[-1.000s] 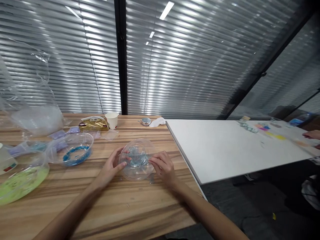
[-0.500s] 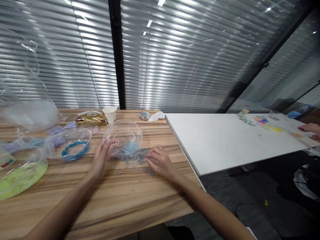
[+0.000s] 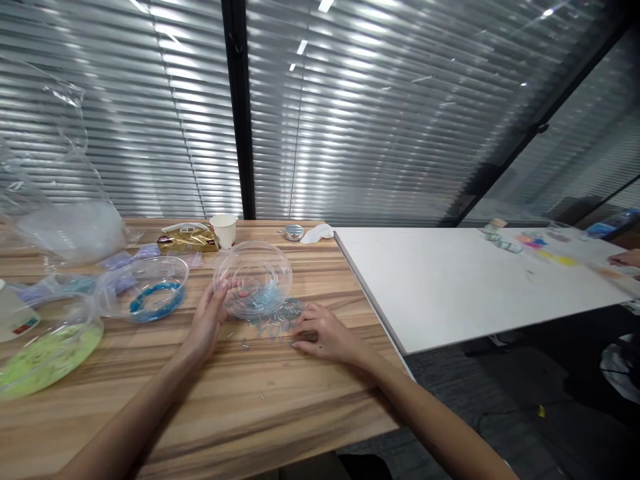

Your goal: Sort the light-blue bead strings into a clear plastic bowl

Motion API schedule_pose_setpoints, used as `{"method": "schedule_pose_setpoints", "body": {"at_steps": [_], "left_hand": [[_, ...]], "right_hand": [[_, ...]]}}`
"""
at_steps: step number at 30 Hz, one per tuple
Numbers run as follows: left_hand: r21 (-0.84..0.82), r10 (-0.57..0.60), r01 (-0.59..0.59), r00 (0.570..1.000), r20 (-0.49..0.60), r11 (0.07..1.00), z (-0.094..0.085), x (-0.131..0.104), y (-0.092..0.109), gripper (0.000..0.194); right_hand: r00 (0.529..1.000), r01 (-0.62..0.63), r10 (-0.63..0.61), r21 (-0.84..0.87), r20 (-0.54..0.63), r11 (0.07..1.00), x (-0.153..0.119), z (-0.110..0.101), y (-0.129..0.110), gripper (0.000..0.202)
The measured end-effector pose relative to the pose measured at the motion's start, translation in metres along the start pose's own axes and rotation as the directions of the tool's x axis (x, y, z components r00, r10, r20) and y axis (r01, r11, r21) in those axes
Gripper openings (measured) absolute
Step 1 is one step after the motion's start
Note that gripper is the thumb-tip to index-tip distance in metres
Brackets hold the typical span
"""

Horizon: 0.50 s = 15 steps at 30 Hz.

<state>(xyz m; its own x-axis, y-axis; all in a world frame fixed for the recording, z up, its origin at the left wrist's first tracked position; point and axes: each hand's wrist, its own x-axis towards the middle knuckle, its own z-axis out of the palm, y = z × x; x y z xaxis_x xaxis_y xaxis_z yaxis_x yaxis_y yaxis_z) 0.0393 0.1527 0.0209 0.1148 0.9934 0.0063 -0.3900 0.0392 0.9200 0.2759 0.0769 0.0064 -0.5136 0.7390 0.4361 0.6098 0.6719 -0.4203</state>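
My left hand [image 3: 211, 310] grips the left side of a clear plastic bowl [image 3: 253, 253], which is tilted so its open side faces me. Pale blue tube beads [image 3: 264, 298] lie in its lower part. More thin tube beads [image 3: 275, 325] are scattered on the wooden table just below and to the right of the bowl. Low over the right edge of this scatter is my right hand [image 3: 323, 333], its fingers curled and thumb bent toward them. Whatever may be between those fingertips is too small to make out.
A clear bowl with a blue bead ring [image 3: 157, 303], a bowl with a yellow-green bottom [image 3: 55, 363], a paper cup [image 3: 225, 231], a gold packet [image 3: 189, 238] and a round tin [image 3: 293, 232] stand around. At far right, another person's hand [image 3: 625, 259] is over the white table [image 3: 390, 287].
My right hand has come slightly nearer to me, along the edge of the scattered beads. My left hand still holds the bowl. The whole view has shifted a little.
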Motion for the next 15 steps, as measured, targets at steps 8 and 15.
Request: {"method": "schedule_pose_setpoints", "body": {"at_steps": [8,15], "left_hand": [[-0.014,-0.007,0.007,1.0,0.015,1.0,-0.004,0.0023,-0.0009,0.057],[0.028,-0.016,0.016,1.0,0.012,0.999,-0.0018,0.0006,-0.0017,0.058]], "right_hand": [[1.0,0.021,-0.021,0.046,-0.012,0.999,0.002,0.0038,-0.0001,0.012],[1.0,0.004,-0.004,0.082,0.004,0.997,0.0039,0.0049,-0.0031,0.01]]}}
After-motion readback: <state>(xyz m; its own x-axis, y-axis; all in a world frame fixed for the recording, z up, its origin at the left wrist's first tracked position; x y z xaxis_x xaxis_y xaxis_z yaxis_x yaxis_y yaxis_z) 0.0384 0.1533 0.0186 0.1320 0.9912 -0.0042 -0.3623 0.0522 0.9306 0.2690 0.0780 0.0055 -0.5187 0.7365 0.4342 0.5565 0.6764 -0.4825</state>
